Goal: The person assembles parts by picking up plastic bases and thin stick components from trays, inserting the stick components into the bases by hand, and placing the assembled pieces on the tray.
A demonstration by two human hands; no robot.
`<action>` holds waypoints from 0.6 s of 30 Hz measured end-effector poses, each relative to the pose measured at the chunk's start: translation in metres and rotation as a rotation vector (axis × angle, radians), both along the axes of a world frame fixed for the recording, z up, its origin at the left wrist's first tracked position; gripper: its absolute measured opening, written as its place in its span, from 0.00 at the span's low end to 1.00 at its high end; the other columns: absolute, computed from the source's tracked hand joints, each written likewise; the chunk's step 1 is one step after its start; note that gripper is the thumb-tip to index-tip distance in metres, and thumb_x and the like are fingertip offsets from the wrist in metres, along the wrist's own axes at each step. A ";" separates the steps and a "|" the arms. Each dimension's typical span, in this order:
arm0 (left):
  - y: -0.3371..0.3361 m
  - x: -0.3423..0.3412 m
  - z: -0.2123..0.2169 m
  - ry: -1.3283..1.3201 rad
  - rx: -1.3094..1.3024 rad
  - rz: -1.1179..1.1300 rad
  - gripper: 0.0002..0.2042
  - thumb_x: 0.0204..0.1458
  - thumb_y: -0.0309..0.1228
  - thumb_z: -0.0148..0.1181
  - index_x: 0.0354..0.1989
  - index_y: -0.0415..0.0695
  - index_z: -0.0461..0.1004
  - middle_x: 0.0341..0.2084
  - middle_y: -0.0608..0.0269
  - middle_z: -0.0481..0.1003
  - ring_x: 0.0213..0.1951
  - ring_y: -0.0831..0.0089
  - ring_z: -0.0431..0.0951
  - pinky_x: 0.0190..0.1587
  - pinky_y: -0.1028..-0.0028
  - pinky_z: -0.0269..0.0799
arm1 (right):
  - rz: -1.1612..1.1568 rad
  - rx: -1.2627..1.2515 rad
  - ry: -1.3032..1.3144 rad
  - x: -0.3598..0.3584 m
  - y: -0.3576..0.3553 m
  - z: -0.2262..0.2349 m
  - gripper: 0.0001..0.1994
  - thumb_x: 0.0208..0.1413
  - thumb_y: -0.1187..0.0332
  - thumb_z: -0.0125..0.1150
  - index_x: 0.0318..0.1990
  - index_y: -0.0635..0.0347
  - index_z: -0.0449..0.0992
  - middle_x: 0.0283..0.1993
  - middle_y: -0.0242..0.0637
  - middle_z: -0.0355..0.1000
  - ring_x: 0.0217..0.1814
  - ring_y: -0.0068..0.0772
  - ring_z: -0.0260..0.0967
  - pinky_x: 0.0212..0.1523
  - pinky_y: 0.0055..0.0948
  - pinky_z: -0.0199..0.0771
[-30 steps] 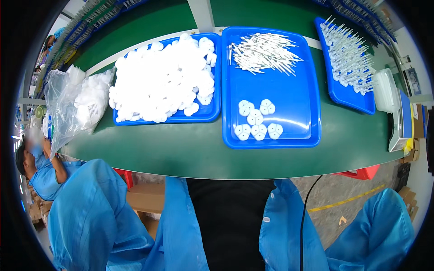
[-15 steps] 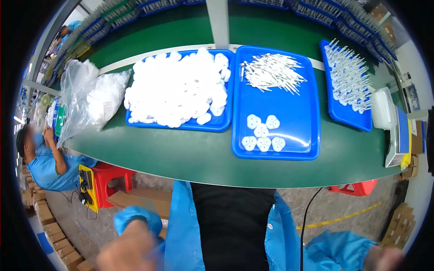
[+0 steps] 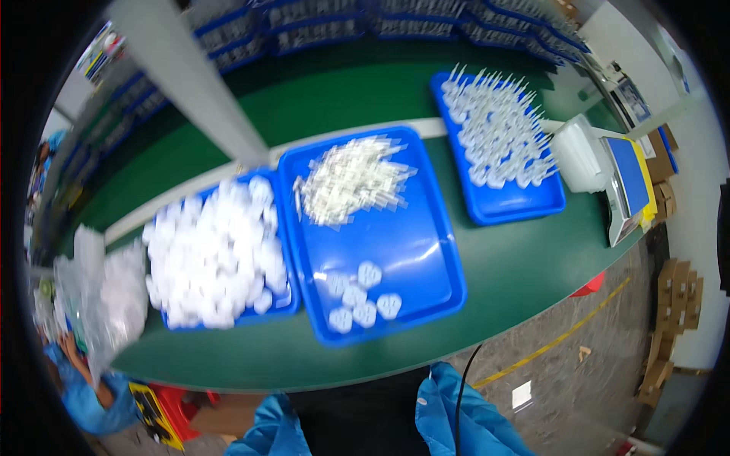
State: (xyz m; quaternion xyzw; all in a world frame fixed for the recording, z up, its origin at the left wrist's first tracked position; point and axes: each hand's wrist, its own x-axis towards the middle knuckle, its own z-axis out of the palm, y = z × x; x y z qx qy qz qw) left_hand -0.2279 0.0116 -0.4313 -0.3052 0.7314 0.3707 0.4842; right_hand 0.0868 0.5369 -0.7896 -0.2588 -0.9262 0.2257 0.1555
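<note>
Blue trays sit side by side on the green table. The middle tray runs lengthwise away from the person, holding a heap of thin clear plastic sticks at its far end and six white rounded caps near its front edge. Half a second ago a blurred hand showed low left; now neither hand is in view, so the fingers cannot be judged. Only blue sleeves show.

Both blue sleeves low at bottom edge — hands out of view, pose untellable.
</note>
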 end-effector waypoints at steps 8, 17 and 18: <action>0.050 -0.167 0.068 0.174 -0.030 -0.346 0.15 0.65 0.32 0.51 0.54 0.39 0.76 0.48 0.49 0.78 0.50 0.54 0.78 0.53 0.56 0.78 | -0.113 -0.432 -0.104 -0.010 -0.049 0.040 0.27 0.65 0.48 0.54 0.62 0.57 0.77 0.64 0.46 0.74 0.68 0.47 0.68 0.66 0.48 0.69; 0.088 -0.171 0.060 0.339 0.070 -0.785 0.15 0.64 0.33 0.52 0.54 0.39 0.76 0.49 0.48 0.77 0.51 0.52 0.78 0.54 0.56 0.77 | -0.266 -0.845 -0.160 -0.184 0.014 0.033 0.29 0.65 0.44 0.54 0.62 0.57 0.77 0.64 0.47 0.74 0.69 0.49 0.68 0.66 0.47 0.69; 0.095 -0.160 0.062 0.340 0.083 -0.854 0.15 0.64 0.33 0.52 0.54 0.39 0.76 0.49 0.48 0.77 0.51 0.52 0.78 0.54 0.56 0.77 | -0.304 -0.902 -0.166 -0.183 0.011 0.047 0.29 0.65 0.44 0.54 0.62 0.57 0.77 0.64 0.48 0.74 0.69 0.49 0.68 0.66 0.47 0.69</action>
